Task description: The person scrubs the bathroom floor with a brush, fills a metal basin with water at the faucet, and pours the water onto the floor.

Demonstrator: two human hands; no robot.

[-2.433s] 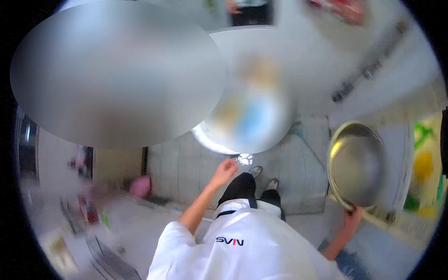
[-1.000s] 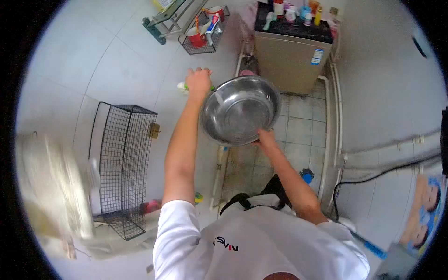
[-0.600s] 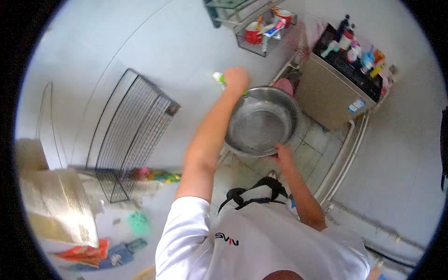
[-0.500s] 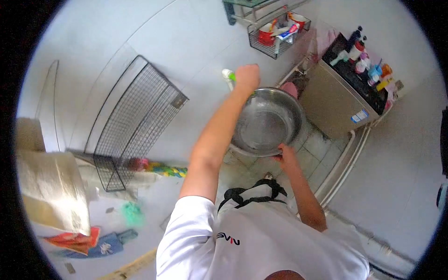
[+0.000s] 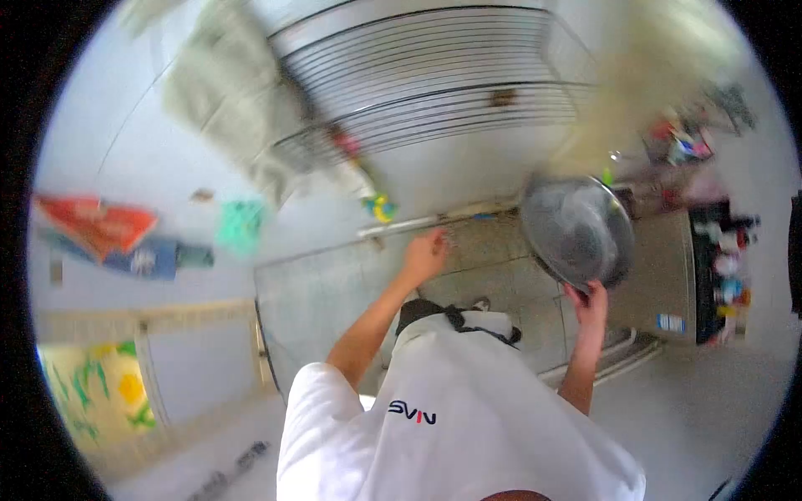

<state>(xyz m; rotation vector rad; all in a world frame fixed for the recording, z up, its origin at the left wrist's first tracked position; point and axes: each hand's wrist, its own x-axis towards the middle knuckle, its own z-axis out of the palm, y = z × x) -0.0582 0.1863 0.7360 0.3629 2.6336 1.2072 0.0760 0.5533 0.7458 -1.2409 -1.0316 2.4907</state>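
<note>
A round metal basin [image 5: 576, 234] is tilted up at the right, its inside wet or streaked. My right hand [image 5: 590, 302] is closed on its near rim. My left hand [image 5: 426, 254] is away from the basin, above the tiled floor at the centre. Its fingers look loosely bent but are smeared by motion, and nothing shows in them. Behind the basin, part of the bright green tap handle [image 5: 607, 176] is visible.
A black wire rack [image 5: 434, 83] hangs on the wall ahead, with a pale towel [image 5: 225, 100] left of it. A blurred yellowish shape [image 5: 635, 83] crosses the upper right. Bottles [image 5: 728, 265] stand on a cabinet [image 5: 660, 263] at right. White pipes [image 5: 614, 355] run along the floor.
My left hand has left the green tap handle and come down to the left. The basin, held in my right hand, has been lifted and tipped. The view has swung left.
</note>
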